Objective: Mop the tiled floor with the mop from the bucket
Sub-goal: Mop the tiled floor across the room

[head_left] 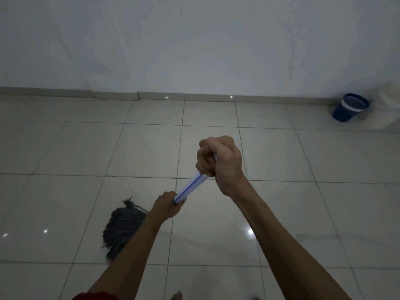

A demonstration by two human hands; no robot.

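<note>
I hold a mop by its white handle (191, 187), which has a thin blue stripe. My right hand (218, 161) grips the upper end of the handle. My left hand (167, 205) grips it lower down. The grey string mop head (122, 228) lies on the pale tiled floor (65, 148) at lower left, partly hidden behind my left forearm. The lower stretch of the handle is hidden by that arm. The blue bucket (350, 110) with a white band stands far right beside the wall.
A plain white wall (194, 40) with a low skirting runs across the back. Something white (387, 109) sits next to the bucket in the right corner. Wet streaks and light reflections show on the tiles at lower right. My toes show at the bottom edge.
</note>
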